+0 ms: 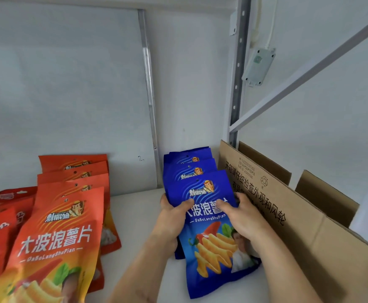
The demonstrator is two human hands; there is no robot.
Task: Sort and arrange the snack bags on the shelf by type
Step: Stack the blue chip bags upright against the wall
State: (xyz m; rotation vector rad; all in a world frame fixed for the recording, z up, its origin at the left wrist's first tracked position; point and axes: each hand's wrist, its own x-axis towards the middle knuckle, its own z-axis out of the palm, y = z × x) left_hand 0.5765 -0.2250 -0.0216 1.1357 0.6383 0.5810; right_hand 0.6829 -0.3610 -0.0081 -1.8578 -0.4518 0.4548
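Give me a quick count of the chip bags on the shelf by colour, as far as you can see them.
Blue bags: 3 visible, front one held by left hand and right hand
Orange bags: 4 in the row
Red bags at the left edge: overlapped, cannot count
Total countable: 7

Open cardboard box (305, 217) at right, flaps up, black print on its side. Perforated metal upright (237, 79) behind it. Grey electrical box (258, 66) on far wall (69, 84), cable above.
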